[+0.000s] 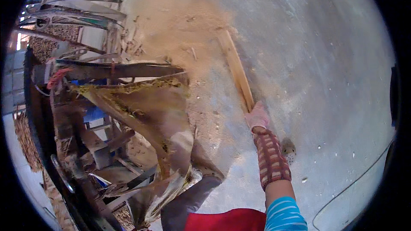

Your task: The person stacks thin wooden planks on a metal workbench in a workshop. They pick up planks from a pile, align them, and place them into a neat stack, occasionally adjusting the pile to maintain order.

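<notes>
Wooden board [236,68], and the right hand [258,116] has its near end, pink glove [259,121] closed around it! Outward it slants, over grey floor [334,81] toward the spread of sawdust [184,23]. Firm wrist wanted here, so the long end doesn't swing. Whether that tip touches down, I can't quite tell; the left hand is out of view.
</notes>
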Demonstrator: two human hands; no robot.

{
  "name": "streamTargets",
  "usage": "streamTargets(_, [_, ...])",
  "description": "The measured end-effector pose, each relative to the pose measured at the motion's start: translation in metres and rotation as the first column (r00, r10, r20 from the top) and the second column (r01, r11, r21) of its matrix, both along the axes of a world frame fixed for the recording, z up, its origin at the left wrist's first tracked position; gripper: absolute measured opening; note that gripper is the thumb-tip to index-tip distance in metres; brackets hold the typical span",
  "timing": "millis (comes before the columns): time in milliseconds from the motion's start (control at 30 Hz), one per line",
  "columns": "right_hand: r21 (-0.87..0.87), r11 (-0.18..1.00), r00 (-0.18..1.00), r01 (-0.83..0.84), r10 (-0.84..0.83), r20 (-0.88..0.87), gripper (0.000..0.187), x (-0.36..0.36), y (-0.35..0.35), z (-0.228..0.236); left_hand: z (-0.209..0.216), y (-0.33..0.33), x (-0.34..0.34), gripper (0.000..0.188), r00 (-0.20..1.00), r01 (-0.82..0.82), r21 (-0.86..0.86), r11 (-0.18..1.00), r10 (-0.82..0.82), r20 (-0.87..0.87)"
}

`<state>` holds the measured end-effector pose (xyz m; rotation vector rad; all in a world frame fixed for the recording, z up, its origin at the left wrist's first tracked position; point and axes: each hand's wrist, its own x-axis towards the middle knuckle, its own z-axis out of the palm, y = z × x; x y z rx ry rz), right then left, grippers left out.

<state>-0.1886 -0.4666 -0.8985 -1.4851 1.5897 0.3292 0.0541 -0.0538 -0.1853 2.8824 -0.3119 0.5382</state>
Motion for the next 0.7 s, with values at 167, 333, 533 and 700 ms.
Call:
streamTargets(167, [0.019, 0.999, 0.944, -0.044, 0.035, 0.329, 0.049, 0.004, 0.018, 0.038, 0.031, 0.041, 0.004, 0.036, 0.999, -0.017, -0.053, 0.998, 0.015, -0.035])
streamTargets(333, [0.397, 0.872, 0.635, 0.287, -0.483, 0.603, 0.036, 0.001, 0.084, 0.178, 0.098, 0.076, 0.032, 0.035, 0.989, -0.019, -0.134, 0.991, -0.001, -0.15])
streamTargets(533, [0.392, 0.844, 0.463, 0.366, -0.53, 0.71, 0.039, -0.04, 0.135, 0.475, 0.163, 0.033, 0.032, 0.051, 0.963, -0.172, -0.218, 0.961, 0.117, -0.242])
streamTargets(700, [-0.077, 0.977, 0.775, -0.197, 0.203, 0.599, 0.03, -0.02, 0.104, 0.629, 0.177, 0.084, 0.057, 0.081, 0.996, 0.022, 0.01, 1.0, -0.021, -0.084])
